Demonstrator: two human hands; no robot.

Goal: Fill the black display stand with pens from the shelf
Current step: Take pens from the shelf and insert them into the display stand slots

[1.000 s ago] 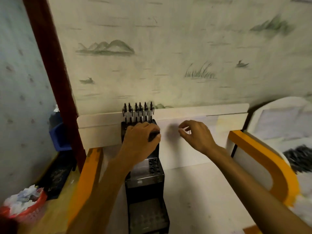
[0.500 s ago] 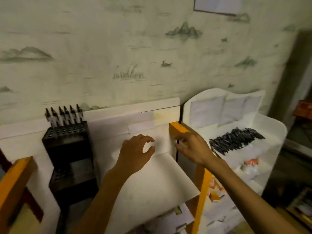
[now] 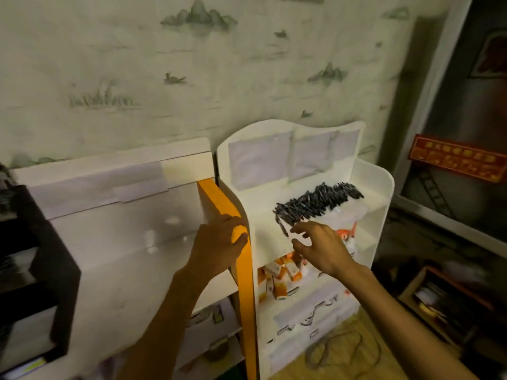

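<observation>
the pens (image 3: 318, 202) lie in a dark heap on the upper tier of the white shelf (image 3: 382, 187), toward its back. the right hand (image 3: 319, 249) hovers at the near left end of the heap, fingers (image 3: 297, 229) spread and loosely bent, holding nothing; its fingertips are just beside the nearest pen, and contact cannot be told. the left hand (image 3: 219, 242) rests on the orange edge (image 3: 244, 292) just left of the shelf, fingers curled over it, thumb against its face. the black stand (image 3: 46, 270) sits far left of the shelf, cut by the frame. orange and white boxes (image 3: 279, 278) fill the tier under the pens.
</observation>
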